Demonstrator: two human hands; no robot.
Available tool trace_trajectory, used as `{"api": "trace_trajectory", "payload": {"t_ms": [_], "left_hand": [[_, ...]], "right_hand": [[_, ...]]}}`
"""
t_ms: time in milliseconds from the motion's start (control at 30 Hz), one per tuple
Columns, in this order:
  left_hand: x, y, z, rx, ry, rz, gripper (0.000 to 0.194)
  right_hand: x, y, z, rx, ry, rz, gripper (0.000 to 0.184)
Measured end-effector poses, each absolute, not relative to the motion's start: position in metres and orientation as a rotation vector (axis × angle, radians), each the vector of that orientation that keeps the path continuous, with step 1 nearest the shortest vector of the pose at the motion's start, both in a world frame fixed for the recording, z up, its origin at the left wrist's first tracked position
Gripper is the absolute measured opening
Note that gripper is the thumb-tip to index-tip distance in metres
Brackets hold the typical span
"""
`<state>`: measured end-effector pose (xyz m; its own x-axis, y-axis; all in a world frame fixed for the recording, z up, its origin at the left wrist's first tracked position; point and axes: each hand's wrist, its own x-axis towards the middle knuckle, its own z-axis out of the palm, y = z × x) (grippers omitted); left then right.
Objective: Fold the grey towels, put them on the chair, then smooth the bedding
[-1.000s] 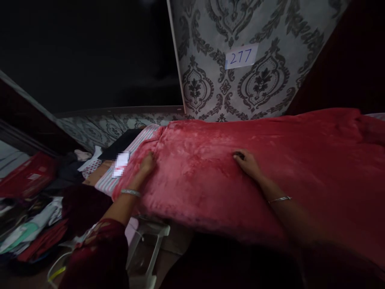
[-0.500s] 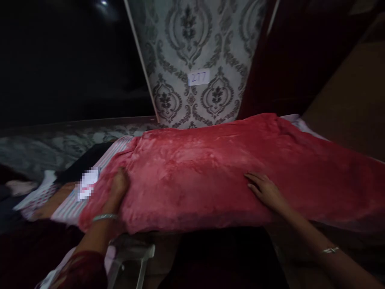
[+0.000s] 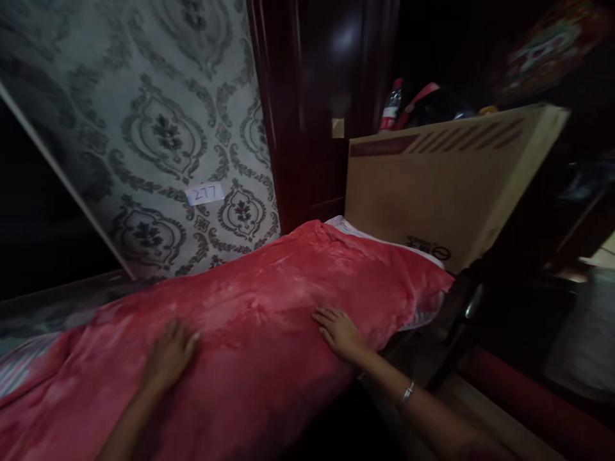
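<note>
A plush red blanket (image 3: pixel 269 301) lies spread along a raised surface, running from the lower left to the middle right. My left hand (image 3: pixel 169 353) lies flat on it near its middle, fingers stretched out. My right hand (image 3: pixel 339 331) rests palm down on the blanket further right, fingers spread, close to the front edge. Neither hand holds anything. A white sheet (image 3: pixel 384 242) shows under the blanket's right end.
A large cardboard box (image 3: pixel 442 186) stands at the right end, with a bottle (image 3: pixel 390 107) and other items on top. Patterned wallpaper carries a label reading 277 (image 3: pixel 205 193). A dark wooden door (image 3: pixel 317 109) stands behind. Striped fabric (image 3: pixel 14 371) shows at far left.
The view has swung right, bringing the cardboard box and door into sight. My left hand left the blanket's left edge and now lies flat near its middle; my right hand stays flat on the blanket.
</note>
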<state>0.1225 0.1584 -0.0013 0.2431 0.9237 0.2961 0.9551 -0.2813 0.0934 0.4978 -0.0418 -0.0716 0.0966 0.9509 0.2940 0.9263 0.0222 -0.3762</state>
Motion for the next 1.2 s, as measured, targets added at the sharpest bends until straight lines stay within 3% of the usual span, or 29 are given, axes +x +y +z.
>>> {"api": "trace_trajectory", "payload": {"t_ms": [167, 333, 500, 767, 900, 1067, 1200], "left_hand": [[0.177, 0.168, -0.027, -2.493, -1.668, -0.078, 0.063], [0.177, 0.176, -0.042, -2.453, -1.658, -0.057, 0.064], [0.193, 0.197, -0.025, -2.582, -1.71, -0.098, 0.056], [0.351, 0.202, 0.002, -2.77, -1.42, -0.143, 0.062], [0.419, 0.204, 0.0, -2.815, -1.385, -0.123, 0.062], [0.454, 0.2, -0.025, -2.79, -1.327, -0.177, 0.058], [0.455, 0.197, -0.038, -2.789, -1.283, -0.183, 0.055]], "right_hand": [[0.499, -0.043, -0.067, -1.889, -1.824, 0.128, 0.048], [0.499, -0.043, -0.068, -1.869, -1.776, 0.168, 0.048], [0.501, -0.04, -0.07, -1.843, -1.747, 0.256, 0.051], [0.516, -0.038, -0.065, -1.656, -1.755, 0.412, 0.052], [0.564, -0.027, -0.057, -1.521, -1.634, 0.292, 0.044], [0.666, -0.001, -0.059, -1.867, -1.229, -0.043, 0.034], [0.737, 0.023, -0.053, -2.053, -1.092, -0.13, 0.032]]}}
